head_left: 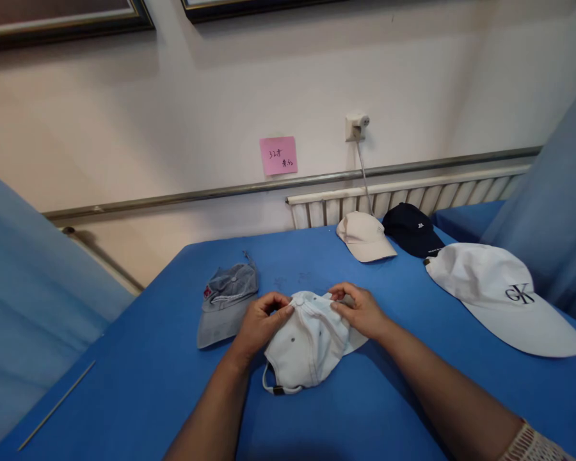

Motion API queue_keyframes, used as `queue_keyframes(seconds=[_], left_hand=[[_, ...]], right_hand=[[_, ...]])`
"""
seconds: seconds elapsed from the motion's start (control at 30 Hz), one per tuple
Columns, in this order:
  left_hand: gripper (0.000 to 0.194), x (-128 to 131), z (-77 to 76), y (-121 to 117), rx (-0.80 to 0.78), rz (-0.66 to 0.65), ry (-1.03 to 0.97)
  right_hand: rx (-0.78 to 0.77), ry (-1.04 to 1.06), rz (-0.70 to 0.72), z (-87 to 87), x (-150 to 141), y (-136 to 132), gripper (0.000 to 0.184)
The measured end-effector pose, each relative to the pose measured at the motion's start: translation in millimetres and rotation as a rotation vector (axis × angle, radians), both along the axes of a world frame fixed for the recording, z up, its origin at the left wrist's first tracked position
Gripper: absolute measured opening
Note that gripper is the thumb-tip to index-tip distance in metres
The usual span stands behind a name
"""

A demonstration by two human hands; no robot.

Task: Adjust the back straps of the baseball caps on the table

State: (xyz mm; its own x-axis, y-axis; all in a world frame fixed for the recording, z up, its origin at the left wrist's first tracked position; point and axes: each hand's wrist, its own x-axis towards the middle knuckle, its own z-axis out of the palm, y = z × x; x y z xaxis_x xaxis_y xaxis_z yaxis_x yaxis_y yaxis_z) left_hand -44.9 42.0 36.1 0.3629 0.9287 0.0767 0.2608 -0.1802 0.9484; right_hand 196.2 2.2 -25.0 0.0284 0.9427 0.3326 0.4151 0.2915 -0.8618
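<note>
A pale, whitish baseball cap [302,342] lies on its side in front of me, its back strap and dark buckle toward me and its brim pointing right. My left hand [264,320] pinches the cloth at the crown's upper left edge between thumb and fingers. At the upper right edge, near the brim, my right hand [360,310] grips the same cap with thumb and bent fingers. Just left of my left hand rests a grey-blue denim cap [228,298] with a red patch, brim toward me.
The blue-covered table [163,371] also bears a beige cap [365,234], a navy cap [410,227] and a large white cap [489,282] at the right. A thin stick [57,404] lies at the left. Behind stand a radiator [333,208] and a wall rail [206,192]; blue curtains [19,307] hang at both sides.
</note>
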Motion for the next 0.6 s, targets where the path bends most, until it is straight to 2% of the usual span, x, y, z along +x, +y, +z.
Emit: queue_keyframes(seconds=[0.1,0.17,0.33,0.4,0.6], left_hand=[[0.024,-1,-3.4,2,0.003,0.009,0.0],[0.024,-2,-6.1,4,0.006,0.012,0.001],[0.023,-4,-11.8,8,0.029,-0.005,0.006],[0.023,-2,-13.5,9,0.063,-0.016,0.009],[0.021,6,-18.5,6,0.148,0.055,-0.053]], right_hand=[[0.042,-0.075,-0.016,-0.9,-4,-2,0.016],[0.07,-0.053,-0.081,-3.5,-5,-1,0.014],[0.009,0.42,-0.263,-15.5,-9,9,0.018],[-0.001,0.499,-0.255,-18.5,-10,12,0.021],[0.018,0.409,-0.166,-13.4,-11,6,0.019]])
